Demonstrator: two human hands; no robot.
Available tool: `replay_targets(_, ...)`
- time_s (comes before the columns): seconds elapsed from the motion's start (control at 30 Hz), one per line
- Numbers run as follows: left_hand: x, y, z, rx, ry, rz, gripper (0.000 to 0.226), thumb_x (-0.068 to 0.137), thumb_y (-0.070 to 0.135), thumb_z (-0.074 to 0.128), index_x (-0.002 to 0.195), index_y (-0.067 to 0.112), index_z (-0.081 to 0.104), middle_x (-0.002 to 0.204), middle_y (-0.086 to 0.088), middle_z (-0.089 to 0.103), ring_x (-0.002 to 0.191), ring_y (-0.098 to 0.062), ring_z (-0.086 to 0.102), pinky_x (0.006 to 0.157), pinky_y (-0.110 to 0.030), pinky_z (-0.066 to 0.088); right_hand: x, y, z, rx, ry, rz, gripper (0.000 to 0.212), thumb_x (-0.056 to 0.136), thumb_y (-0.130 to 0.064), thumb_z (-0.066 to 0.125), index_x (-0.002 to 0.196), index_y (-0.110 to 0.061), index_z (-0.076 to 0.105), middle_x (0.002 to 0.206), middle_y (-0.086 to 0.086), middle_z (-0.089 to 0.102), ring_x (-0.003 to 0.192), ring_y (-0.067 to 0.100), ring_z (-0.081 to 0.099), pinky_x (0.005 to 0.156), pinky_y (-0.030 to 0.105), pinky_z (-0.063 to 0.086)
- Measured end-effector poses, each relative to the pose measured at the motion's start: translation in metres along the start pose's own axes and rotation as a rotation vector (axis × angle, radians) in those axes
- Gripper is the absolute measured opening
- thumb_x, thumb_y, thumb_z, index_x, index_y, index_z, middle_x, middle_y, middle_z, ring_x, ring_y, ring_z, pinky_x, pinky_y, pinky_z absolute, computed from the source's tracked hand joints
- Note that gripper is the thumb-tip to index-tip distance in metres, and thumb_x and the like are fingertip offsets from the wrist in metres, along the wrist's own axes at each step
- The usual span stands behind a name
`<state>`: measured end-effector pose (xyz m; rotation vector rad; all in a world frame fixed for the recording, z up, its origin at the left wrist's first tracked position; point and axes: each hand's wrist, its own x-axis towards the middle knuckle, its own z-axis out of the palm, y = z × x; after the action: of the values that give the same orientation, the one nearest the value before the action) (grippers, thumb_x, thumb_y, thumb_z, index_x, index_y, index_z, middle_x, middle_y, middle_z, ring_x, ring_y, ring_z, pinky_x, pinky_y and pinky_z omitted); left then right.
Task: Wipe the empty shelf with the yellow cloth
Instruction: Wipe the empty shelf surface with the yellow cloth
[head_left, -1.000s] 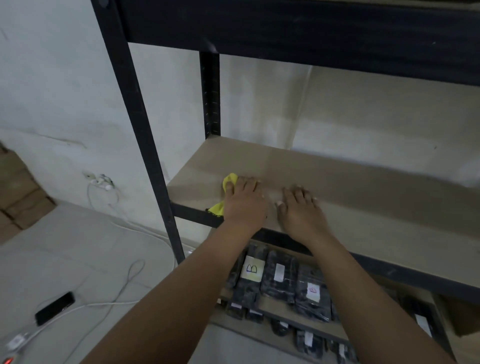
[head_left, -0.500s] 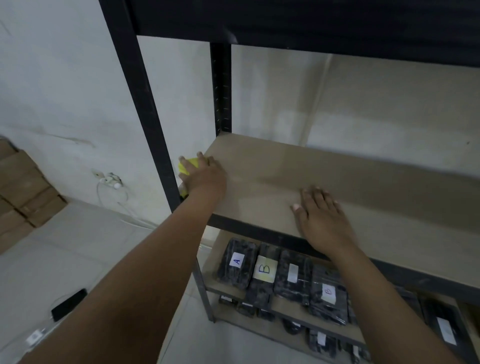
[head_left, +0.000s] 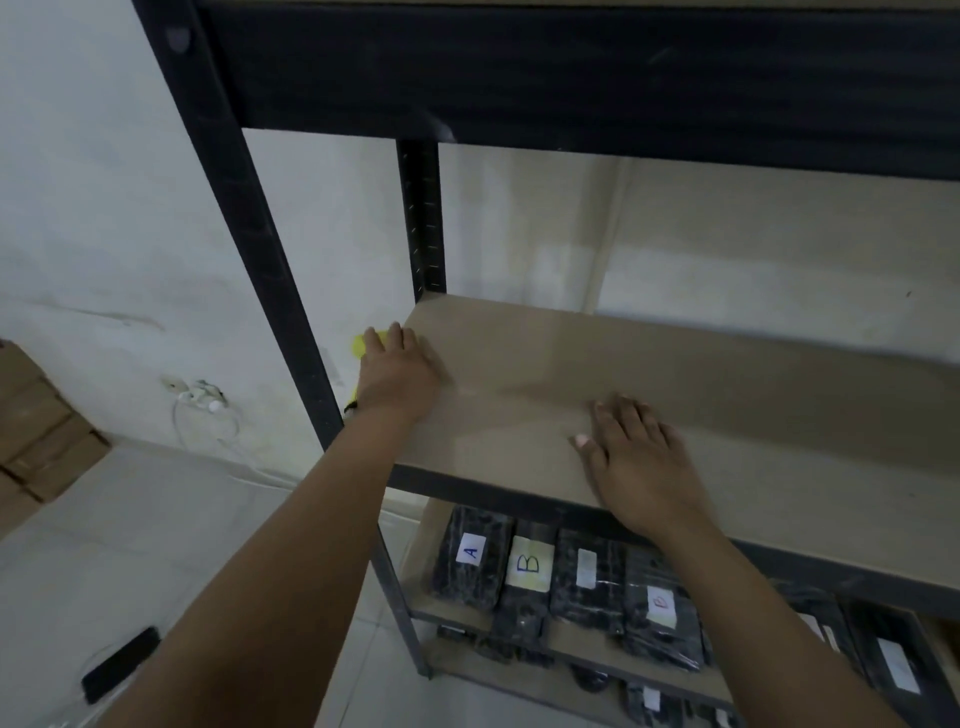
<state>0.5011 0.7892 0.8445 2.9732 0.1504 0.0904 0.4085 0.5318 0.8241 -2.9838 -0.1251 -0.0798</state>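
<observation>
The empty shelf (head_left: 675, 374) is a bare tan board in a black metal rack. My left hand (head_left: 397, 371) lies flat on the yellow cloth (head_left: 359, 344) at the board's left edge, fingers straight and pressing it down. Only small yellow bits of the cloth peek out past my fingertips and beside my wrist; the rest is hidden under the hand. My right hand (head_left: 641, 462) rests flat on the board near its front edge, right of the left hand, fingers spread and holding nothing.
A black front upright (head_left: 249, 228) stands just left of my left hand; a rear upright (head_left: 423, 218) is at the back corner. The lower shelf holds several black wrapped packs (head_left: 524, 571) with labels. Cables and a plug (head_left: 200, 397) hang on the wall; a phone (head_left: 120, 670) lies on the floor.
My left hand has slid the cloth from the front middle of the board leftward and back to its left edge. My right hand has stayed flat on the board.
</observation>
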Motion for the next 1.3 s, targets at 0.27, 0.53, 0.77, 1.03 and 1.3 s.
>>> replay_targets(0.27,-0.100,0.020,0.006,-0.126,0.026,0.476,0.053,0.099,0.037,0.028,0.143,0.007,0.030,0.156,-0.013,0.016,0.145,-0.029,0.005,0.119,-0.041,0.006,0.000,0.001,0.002,-0.006,0.002,-0.012,0.063,0.093,-0.056,0.007,0.146,-0.024,0.017,0.158,0.007,0.014,0.145,0.025,0.009,0.116,0.042,0.012)
replay_targets(0.53,-0.085,-0.002,0.002,0.140,-0.067,0.266,0.057,0.097,0.022,0.033,0.148,0.026,0.009,0.158,-0.006,0.004,0.144,-0.031,0.010,0.114,-0.046,0.022,-0.003,0.005,0.001,0.002,-0.008,-0.027,0.069,0.089,-0.060,-0.003,0.147,-0.027,0.011,0.159,0.005,0.009,0.146,0.022,0.006,0.117,0.040,0.010)
replay_targets(0.77,-0.045,-0.011,-0.020,0.224,-0.152,0.365,0.053,0.101,0.022,0.031,0.149,0.024,0.009,0.159,-0.008,0.000,0.145,-0.033,-0.002,0.118,-0.041,0.008,0.001,0.001,-0.002,-0.007,-0.002,-0.026,0.073,0.087,-0.063,-0.003,0.147,-0.026,0.015,0.158,0.006,0.011,0.146,0.025,0.007,0.117,0.044,0.015)
replay_targets(1.03,-0.103,0.012,-0.008,-0.281,0.007,0.209,0.059,0.082,-0.013,0.046,0.138,0.008,0.041,0.146,-0.010,0.041,0.127,-0.028,0.046,0.102,-0.033,0.038,0.001,0.002,0.000,-0.011,0.015,-0.017,0.070,0.088,-0.064,0.002,0.146,-0.027,0.017,0.158,0.006,0.014,0.145,0.024,0.010,0.115,0.044,0.017)
replay_targets(1.3,-0.096,-0.006,-0.009,-0.259,-0.015,0.383,0.041,0.098,0.010,0.040,0.139,0.014,0.041,0.154,-0.008,0.023,0.140,-0.021,0.028,0.110,-0.029,0.025,-0.001,0.002,0.000,0.004,-0.007,-0.014,0.071,0.087,-0.064,-0.002,0.147,-0.028,0.013,0.159,0.006,0.009,0.146,0.023,0.005,0.118,0.044,0.013)
